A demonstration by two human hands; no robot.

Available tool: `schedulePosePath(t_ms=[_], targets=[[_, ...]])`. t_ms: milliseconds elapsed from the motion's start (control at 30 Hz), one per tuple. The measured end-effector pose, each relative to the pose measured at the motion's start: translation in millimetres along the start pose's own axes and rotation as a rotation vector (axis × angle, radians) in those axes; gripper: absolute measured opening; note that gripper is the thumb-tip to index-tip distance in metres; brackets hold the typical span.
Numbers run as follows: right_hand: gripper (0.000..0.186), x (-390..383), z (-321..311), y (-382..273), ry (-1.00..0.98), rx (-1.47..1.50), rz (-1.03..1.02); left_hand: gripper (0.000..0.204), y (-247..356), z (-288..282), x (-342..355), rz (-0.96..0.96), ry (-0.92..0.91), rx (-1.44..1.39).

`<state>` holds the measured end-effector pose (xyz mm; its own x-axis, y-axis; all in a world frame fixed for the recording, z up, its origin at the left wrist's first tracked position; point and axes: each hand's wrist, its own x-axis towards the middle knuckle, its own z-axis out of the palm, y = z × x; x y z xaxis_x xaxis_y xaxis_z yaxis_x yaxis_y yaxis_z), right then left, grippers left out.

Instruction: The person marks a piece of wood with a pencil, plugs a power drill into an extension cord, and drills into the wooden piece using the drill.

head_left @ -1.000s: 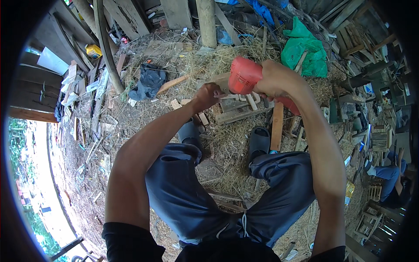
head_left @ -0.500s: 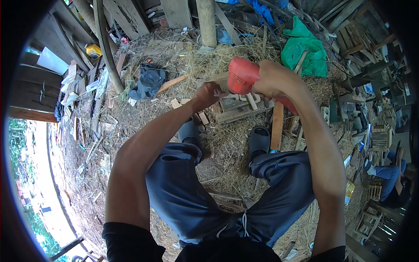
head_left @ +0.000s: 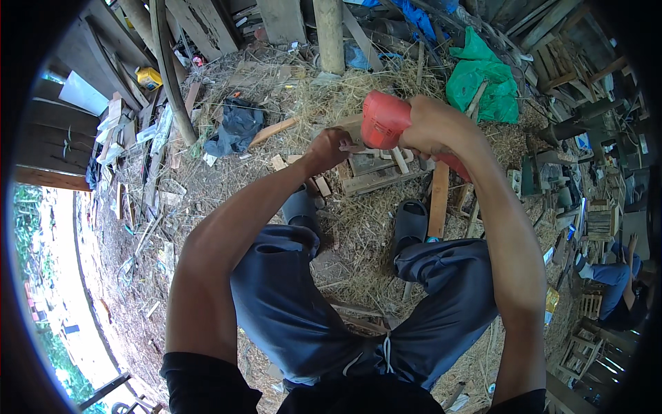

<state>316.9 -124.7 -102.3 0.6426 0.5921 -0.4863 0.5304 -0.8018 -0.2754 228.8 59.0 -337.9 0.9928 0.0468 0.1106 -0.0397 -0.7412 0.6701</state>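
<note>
My right hand is wrapped round a red power drill, whose vented body faces up and whose front end is hidden below it. Just to its left, my left hand is closed with fingertips pinching a small, thin light strip, perhaps wood, close against the drill. Under both hands lies a low wooden work piece made of boards, on the straw-covered ground. A pale bar lies across it below the drill.
Dark sandals are on my feet, either side of the work. A loose plank lies right of them. Farther off are a black plastic bag, a green bag and a wooden post. Another person sits at far right.
Both hands and the drill stay almost in place; the view has shifted very slightly. At far right the other person's arm has moved a little.
</note>
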Motion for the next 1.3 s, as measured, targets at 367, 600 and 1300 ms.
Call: schedulePosePath(t_ms=[367, 600, 1300], targets=[[0.029, 3, 3, 8, -0.004, 0.01, -0.013, 0.019, 2, -6, -2, 0.147, 0.002, -0.089], [0.031, 4, 4, 10, 0.01, 0.051, -0.066, 0.016, -10, 6, 0, 0.185, 0.011, -0.007], [0.035, -24, -8, 13, 0.0, 0.219, -0.029, 0.024, -1, 7, -1, 0.044, 0.053, -0.042]])
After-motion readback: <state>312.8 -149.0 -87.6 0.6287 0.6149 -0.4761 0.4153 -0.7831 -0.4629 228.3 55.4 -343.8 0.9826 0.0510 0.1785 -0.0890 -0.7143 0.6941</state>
